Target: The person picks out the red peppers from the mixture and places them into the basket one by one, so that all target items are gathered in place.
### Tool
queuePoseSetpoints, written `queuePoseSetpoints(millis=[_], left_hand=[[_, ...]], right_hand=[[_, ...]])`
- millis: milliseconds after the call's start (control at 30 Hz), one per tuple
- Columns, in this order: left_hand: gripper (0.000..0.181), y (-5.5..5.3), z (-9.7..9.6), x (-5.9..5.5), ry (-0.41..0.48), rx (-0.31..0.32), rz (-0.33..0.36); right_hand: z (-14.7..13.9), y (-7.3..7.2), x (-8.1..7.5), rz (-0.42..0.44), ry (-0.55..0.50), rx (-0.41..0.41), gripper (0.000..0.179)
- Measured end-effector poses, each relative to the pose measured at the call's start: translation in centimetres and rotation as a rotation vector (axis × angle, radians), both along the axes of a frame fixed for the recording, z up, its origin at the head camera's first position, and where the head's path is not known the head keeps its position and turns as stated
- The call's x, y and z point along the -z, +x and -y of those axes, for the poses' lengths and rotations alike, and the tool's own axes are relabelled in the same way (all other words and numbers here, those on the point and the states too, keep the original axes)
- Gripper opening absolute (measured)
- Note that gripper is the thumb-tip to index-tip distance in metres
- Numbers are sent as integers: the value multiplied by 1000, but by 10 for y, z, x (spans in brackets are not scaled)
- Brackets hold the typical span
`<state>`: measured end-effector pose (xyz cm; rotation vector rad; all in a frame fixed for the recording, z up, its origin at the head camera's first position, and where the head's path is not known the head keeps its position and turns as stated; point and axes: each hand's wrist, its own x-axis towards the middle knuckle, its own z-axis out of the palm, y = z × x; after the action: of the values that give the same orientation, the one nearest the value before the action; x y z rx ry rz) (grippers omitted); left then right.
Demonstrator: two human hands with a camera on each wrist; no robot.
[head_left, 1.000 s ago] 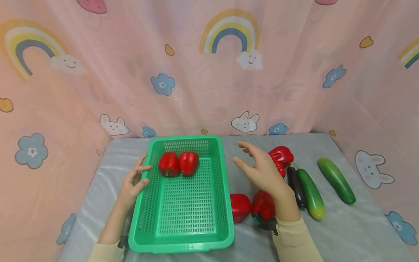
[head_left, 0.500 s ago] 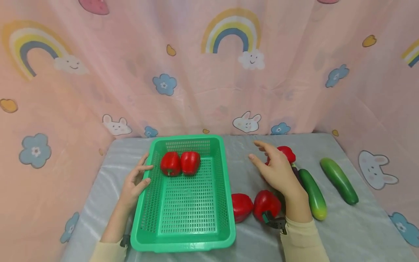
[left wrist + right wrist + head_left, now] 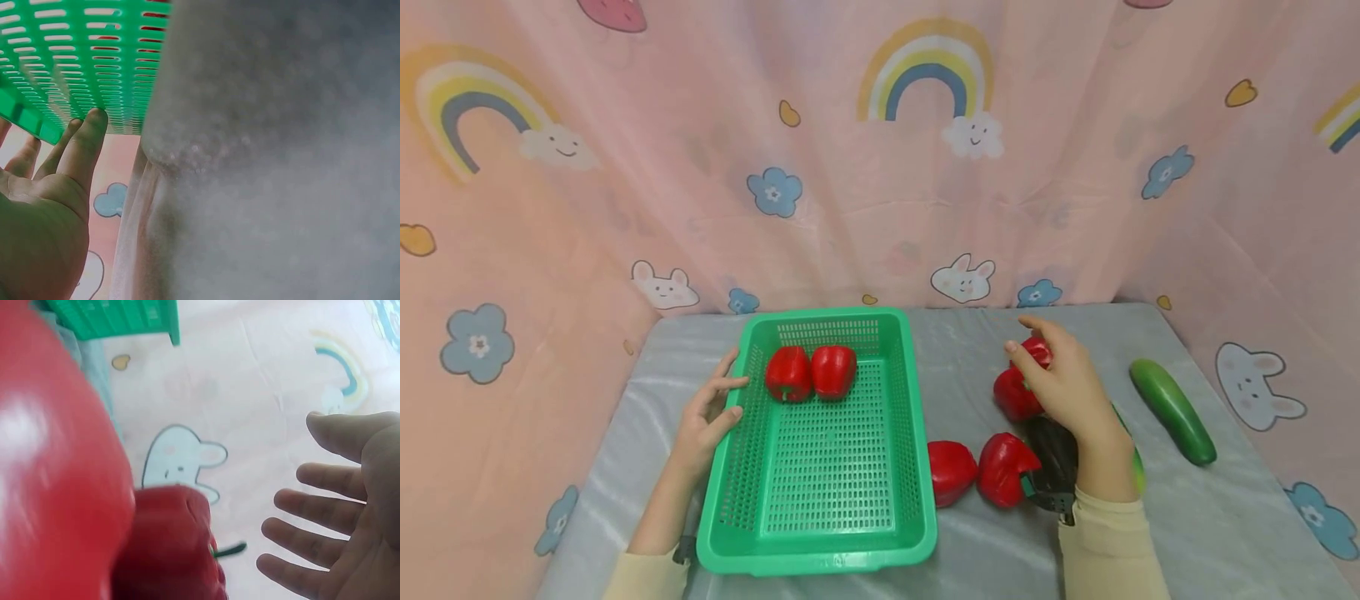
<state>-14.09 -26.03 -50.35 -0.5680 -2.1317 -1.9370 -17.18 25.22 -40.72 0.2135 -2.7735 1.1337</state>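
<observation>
On the left, my left hand [image 3: 703,421] rests against the side rim of a green plastic basket [image 3: 820,563], fingers spread and fairly straight. In the left wrist view the fingertips touch the perforated wall [image 3: 103,62]. Two red bell peppers [image 3: 833,372] lie in the basket's far left corner. My right hand [image 3: 1071,383] hovers with extended fingers over red bell peppers [image 3: 1017,395] right of the basket. The right wrist view shows nothing in its grasp and a pepper with a green stem [image 3: 169,544] beside it. The hand partly hides the far pepper.
Two more red bell peppers [image 3: 951,473] lie close to the basket's right side. A dark eggplant [image 3: 1051,437] is partly covered by the right wrist and its strap. One green cucumber [image 3: 1172,412] lies far right; another is mostly behind the forearm. A pink printed curtain [image 3: 880,208] surrounds the grey-covered table.
My right hand has moved to the right, away from the basket and over the far red peppers. The left hand stays at the basket rim, and the basket has not moved.
</observation>
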Motion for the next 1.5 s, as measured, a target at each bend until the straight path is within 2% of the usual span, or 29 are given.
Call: queuePoseSetpoints(millis=[367,600,733,1000,1300,1500], left_hand=[[37,-1,1,2,-11,-6,-22],[37,-1,1,2,-5,3,-21],[36,-1,1,2,-6,-1,-17],[37,-1,1,1,-13,-10,-4],[36,-1,0,1,-5,-7,-15],[36,-1,1,1,-4,-6,-14]], right_hand=[[-29,-7,10,32,-15,98,67],[-42,-13,21,34,32,78,55],[-46,-16,29,83,46,61,54],[-51,-23,39,141,16,127,62],[-57,-28,50,102,31,206,63],[-60,-28,53,106,28,226,66]])
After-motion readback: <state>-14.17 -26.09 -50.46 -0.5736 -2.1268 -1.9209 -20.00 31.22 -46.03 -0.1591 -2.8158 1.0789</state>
